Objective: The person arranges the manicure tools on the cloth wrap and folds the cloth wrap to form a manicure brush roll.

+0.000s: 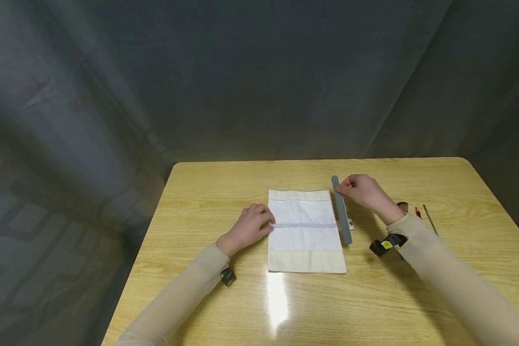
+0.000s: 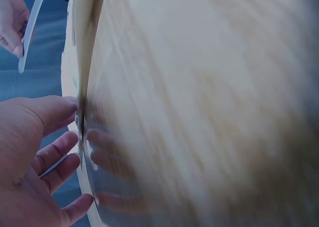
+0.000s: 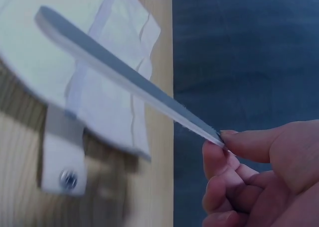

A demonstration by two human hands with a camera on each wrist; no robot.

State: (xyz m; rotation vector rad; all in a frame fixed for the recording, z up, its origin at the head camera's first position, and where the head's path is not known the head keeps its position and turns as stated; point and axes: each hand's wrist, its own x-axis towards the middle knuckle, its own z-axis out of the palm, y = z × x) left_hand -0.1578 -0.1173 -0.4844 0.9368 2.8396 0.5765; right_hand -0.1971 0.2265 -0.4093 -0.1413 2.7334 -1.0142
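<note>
Head view, clock centred on the white cloth, 12 at the far edge. Dark curtain [image 1: 277, 86] fills the background, from 9 round through 12 to 3. Wood-grain tabletop [image 1: 199, 192] below it; a bright reflection lies at 6.

Pale sleeves [image 1: 181, 293] come in from 7 and 4. White cloth [image 1: 302, 240] lies flat, cream bands along its 12 and 6 edges.

Hands: left hand [image 1: 250, 227] at 9, fingers loosely bent, thumb apart from them, tips touching the cloth's edge; no firm grip seen. Right hand [image 1: 365, 191] at 2, thumb and forefinger closed in a pinch on the far end of the gray strip [image 1: 341, 210], other fingers curled.

Strip: at 3, just beside the cloth, running from about 11:30 to 5:30, rounded at its ends. Cannot tell whether its near end touches anything.

Narrow lilac band [image 1: 302, 225] crosses the cloth from 9 to 3. Small black wrist cameras [image 1: 228, 276] sit at the cuffs. Out at 3, past the right hand: a thin dark rod [image 1: 430, 218], a red-and-black tool [image 1: 417, 212] and a brown object [image 1: 402, 206], the last partly hidden by the wrist.

White tab [image 3: 56, 142] projects from the cloth at 3, bearing a round metal snap [image 3: 68, 179].
</note>
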